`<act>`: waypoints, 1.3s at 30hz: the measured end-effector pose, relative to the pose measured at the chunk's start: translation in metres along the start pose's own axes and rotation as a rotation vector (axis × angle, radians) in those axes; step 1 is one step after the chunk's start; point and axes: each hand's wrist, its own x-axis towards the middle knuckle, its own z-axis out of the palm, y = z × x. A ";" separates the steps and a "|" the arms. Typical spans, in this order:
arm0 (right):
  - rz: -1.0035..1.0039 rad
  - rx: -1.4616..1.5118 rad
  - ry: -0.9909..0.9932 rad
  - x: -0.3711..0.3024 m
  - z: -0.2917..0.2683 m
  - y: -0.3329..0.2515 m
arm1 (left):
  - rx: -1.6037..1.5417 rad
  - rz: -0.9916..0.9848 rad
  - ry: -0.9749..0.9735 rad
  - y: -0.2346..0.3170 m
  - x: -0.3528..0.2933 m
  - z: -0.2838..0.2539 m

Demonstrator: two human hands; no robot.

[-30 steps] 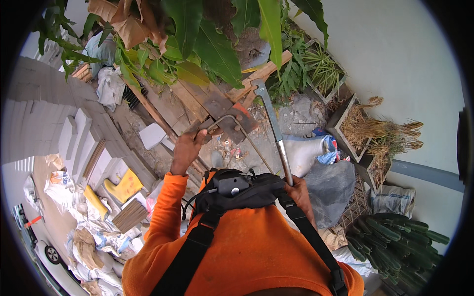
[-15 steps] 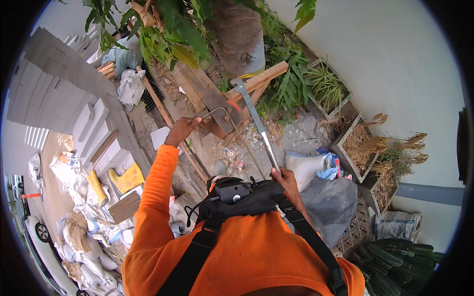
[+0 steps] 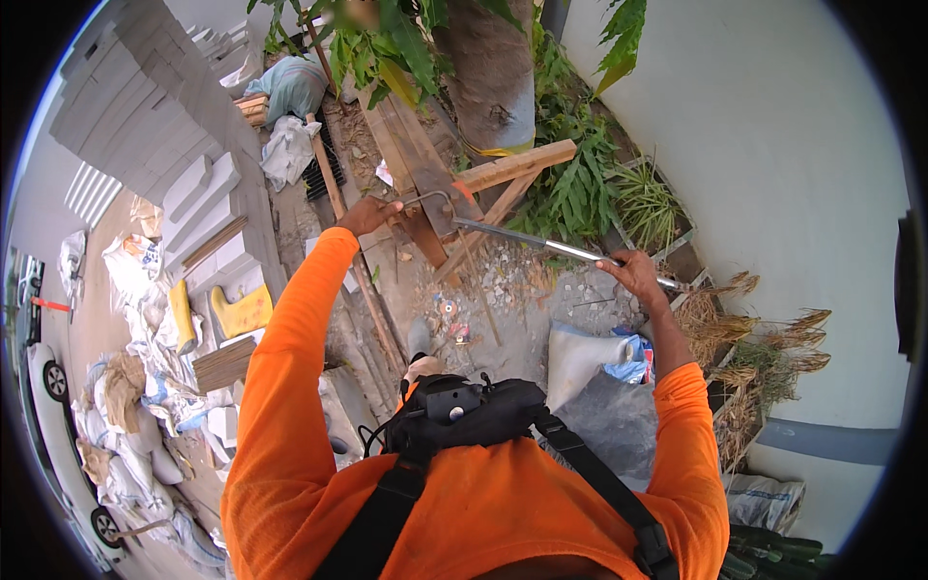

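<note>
My left hand [image 3: 368, 215] pinches one end of a thin bent steel rod [image 3: 425, 196]. The rod curves over a brown plate or board [image 3: 440, 198] with an orange-red mark, and its long part runs down toward me. My right hand [image 3: 633, 275], its arm stretched out, grips the shiny handle of a rebar bender [image 3: 522, 238], a long grey bar. The bender's head lies at the rod's bend, over the edge of the board; how the two fit together is too small to tell.
Crossed timbers [image 3: 517, 166] stand beyond the tool, near a tree trunk [image 3: 488, 77]. White sacks [image 3: 585, 362] lie at the right, by planters along a wall. Pale blocks [image 3: 145, 101], yellow boots [image 3: 242, 311] and a long pole [image 3: 333, 174] are at the left.
My right hand has moved forward and right from near my waist. The bender has swung from nearly upright to crosswise, its head now at the rod. My left hand keeps its grip.
</note>
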 end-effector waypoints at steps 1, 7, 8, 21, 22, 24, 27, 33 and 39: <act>-0.020 -0.039 -0.014 0.014 -0.006 0.003 | 0.002 -0.005 -0.011 0.002 -0.002 -0.002; -0.118 -0.152 -0.148 0.087 -0.039 0.004 | -0.064 0.039 -0.010 0.015 -0.010 -0.002; -0.125 -0.141 -0.148 0.095 -0.040 0.004 | -0.066 0.038 0.006 0.012 -0.010 0.000; -0.101 -0.147 -0.074 0.077 -0.022 0.010 | -0.005 -0.039 0.012 0.011 -0.005 0.001; -0.090 -0.164 -0.042 0.074 -0.021 0.013 | 0.012 -0.060 -0.007 0.017 -0.006 0.002; -0.091 -0.150 -0.026 0.071 -0.022 0.008 | 0.054 -0.109 -0.031 0.016 -0.005 -0.001; -0.008 -0.139 -0.067 0.070 -0.015 -0.002 | 0.077 -0.090 -0.043 -0.003 0.000 0.000; 0.127 -0.104 -0.023 0.061 -0.003 -0.005 | 0.041 0.029 -0.038 -0.005 0.002 0.003; 0.209 -0.134 0.017 0.045 0.000 -0.016 | 0.036 0.059 -0.046 -0.001 0.001 -0.001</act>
